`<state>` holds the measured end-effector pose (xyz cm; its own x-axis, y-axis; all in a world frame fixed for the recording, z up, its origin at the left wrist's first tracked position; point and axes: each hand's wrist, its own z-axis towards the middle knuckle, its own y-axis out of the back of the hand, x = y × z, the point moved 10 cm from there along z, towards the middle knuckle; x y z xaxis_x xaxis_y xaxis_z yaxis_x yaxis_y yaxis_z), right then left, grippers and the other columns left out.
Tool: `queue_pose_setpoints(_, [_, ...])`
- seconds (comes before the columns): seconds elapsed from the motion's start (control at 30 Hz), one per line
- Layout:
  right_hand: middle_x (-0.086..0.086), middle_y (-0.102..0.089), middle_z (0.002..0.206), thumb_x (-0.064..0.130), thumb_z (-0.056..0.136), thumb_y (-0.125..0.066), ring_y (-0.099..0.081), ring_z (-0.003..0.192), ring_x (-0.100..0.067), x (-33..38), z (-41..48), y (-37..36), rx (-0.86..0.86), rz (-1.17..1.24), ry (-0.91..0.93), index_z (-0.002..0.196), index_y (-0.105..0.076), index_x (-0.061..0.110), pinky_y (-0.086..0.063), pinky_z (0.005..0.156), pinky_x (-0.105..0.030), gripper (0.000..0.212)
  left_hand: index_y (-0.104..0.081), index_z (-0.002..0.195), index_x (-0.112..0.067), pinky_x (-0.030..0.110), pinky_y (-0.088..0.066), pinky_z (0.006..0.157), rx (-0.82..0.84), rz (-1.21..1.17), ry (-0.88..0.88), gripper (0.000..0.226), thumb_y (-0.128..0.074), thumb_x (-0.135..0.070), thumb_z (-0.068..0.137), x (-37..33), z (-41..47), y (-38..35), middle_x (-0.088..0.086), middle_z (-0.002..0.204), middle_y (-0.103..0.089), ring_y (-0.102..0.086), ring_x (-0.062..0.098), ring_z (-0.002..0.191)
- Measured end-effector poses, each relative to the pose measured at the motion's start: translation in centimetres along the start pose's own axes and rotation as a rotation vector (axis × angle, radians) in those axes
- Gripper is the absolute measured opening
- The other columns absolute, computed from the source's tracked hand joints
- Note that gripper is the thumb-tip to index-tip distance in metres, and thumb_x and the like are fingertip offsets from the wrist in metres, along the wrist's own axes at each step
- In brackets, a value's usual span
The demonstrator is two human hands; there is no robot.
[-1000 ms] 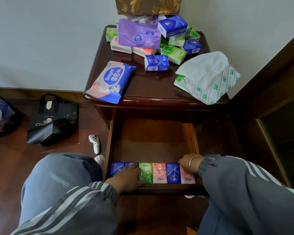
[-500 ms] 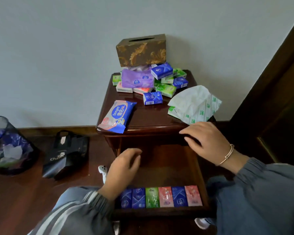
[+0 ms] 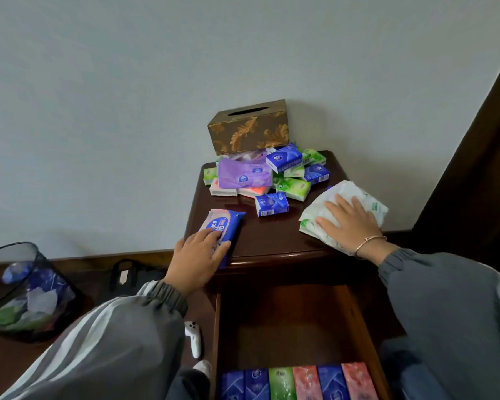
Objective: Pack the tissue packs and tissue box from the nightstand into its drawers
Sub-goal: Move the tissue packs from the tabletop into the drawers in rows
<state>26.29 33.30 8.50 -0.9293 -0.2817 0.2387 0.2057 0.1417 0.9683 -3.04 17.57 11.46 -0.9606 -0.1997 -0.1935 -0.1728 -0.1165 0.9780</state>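
Note:
On the dark wooden nightstand (image 3: 267,239), my left hand (image 3: 195,256) rests its fingers on a blue and pink wipes pack (image 3: 225,223) at the front left edge. My right hand (image 3: 348,223) lies flat, fingers spread, on a white and green soft tissue pack (image 3: 367,197) at the right edge. A brown tissue box with gold leaves (image 3: 248,128) stands at the back on a pile of small packs: a purple one (image 3: 244,174), blue ones (image 3: 272,204) and green ones (image 3: 293,187). Below, the open drawer (image 3: 295,321) holds a row of small packs (image 3: 298,382) along its front.
A wire waste bin (image 3: 26,290) with scraps stands on the floor at the left. A black bag (image 3: 133,272) leans by the skirting. A white controller (image 3: 194,339) lies beside the drawer. Dark wooden furniture (image 3: 474,168) rises close on the right.
Both hands have left the drawer and come up onto the nightstand top, the left onto the wipes pack, the right onto the soft tissue pack. The view has tilted upward.

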Motion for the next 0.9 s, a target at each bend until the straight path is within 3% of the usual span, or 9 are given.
queue_pose_setpoints(0.17, [0.007, -0.019, 0.157, 0.062, 0.086, -0.026, -0.007, 0.146, -0.025, 0.0, -0.7, 0.2, -0.199, 0.042, 0.051, 0.142, -0.033, 0.034, -0.021, 0.113, -0.051, 0.063, -0.052, 0.13, -0.019, 0.042, -0.037, 0.103, -0.141, -0.085, -0.124, 0.048, -0.044, -0.049, 0.094, -4.9, 4.7, 4.1, 0.002, 0.132, -0.054, -0.048, 0.023, 0.124])
queue_pose_setpoints(0.37, [0.01, -0.019, 0.156, 0.058, 0.088, -0.025, -0.009, 0.146, -0.021, -0.1, -1.0, 0.2, -0.266, -0.002, 0.034, 0.142, -0.031, 0.036, -0.024, 0.113, -0.047, 0.058, -0.041, 0.138, -0.009, 0.045, -0.04, 0.1, -0.205, -0.24, -0.132, 0.062, -0.053, -0.047, 0.091, -13.0, 14.3, 5.5, 0.012, 0.137, -0.048, -0.046, 0.03, 0.125])
queue_pose_setpoints(0.5, [0.009, -0.021, 0.156, 0.056, 0.09, -0.028, -0.01, 0.146, -0.021, -0.1, -1.4, 0.4, -0.29, -0.005, 0.043, 0.142, -0.032, 0.036, -0.025, 0.114, -0.045, 0.056, -0.041, 0.134, -0.009, 0.05, -0.035, 0.102, -0.216, -0.117, -0.065, 0.07, -0.055, -0.058, 0.086, -15.6, 18.8, 4.4, 0.012, 0.134, -0.048, -0.046, 0.033, 0.123])
queue_pose_setpoints(0.6, [0.009, -0.022, 0.156, 0.056, 0.09, -0.027, -0.01, 0.146, -0.021, 0.1, -1.3, 0.3, -0.293, -0.018, 0.053, 0.143, -0.032, 0.034, -0.025, 0.114, -0.043, 0.057, -0.04, 0.133, -0.01, 0.053, -0.031, 0.105, -0.19, 0.043, -0.047, 0.065, -0.056, -0.053, 0.087, -16.5, 19.9, 3.5, 0.011, 0.135, -0.047, -0.045, 0.032, 0.125])
queue_pose_setpoints(0.73, [0.005, -0.03, 0.153, 0.054, 0.089, -0.032, -0.018, 0.145, -0.024, 0.3, -1.6, 0.8, -0.336, 0.02, 0.068, 0.14, -0.039, 0.031, -0.029, 0.112, -0.045, 0.056, -0.038, 0.14, -0.009, 0.042, -0.035, 0.101, -0.291, -0.077, -0.188, 0.066, -0.061, -0.042, 0.088, -16.4, 18.7, 5.3, 0.013, 0.131, -0.046, -0.043, 0.031, 0.121])
queue_pose_setpoints(0.8, [0.004, -0.034, 0.151, 0.053, 0.088, -0.033, -0.022, 0.143, -0.025, 0.3, -1.8, 1.0, -0.359, 0.035, 0.071, 0.138, -0.043, 0.029, -0.033, 0.11, -0.046, 0.056, -0.039, 0.141, -0.008, 0.036, -0.037, 0.099, -0.236, -0.211, -0.274, 0.067, -0.064, -0.039, 0.087, -15.2, 17.3, 5.8, 0.013, 0.13, -0.046, -0.044, 0.028, 0.119])
queue_pose_setpoints(0.9, [0.003, -0.037, 0.15, 0.052, 0.087, -0.033, -0.025, 0.142, -0.026, 0.4, -1.9, 1.1, -0.375, 0.041, 0.07, 0.136, -0.046, 0.028, -0.034, 0.109, -0.046, 0.056, -0.042, 0.138, -0.009, 0.031, -0.038, 0.096, 0.035, -0.191, -0.323, 0.066, -0.069, -0.037, 0.084, -13.3, 15.0, 3.6, 0.011, 0.127, -0.046, -0.048, 0.026, 0.116])
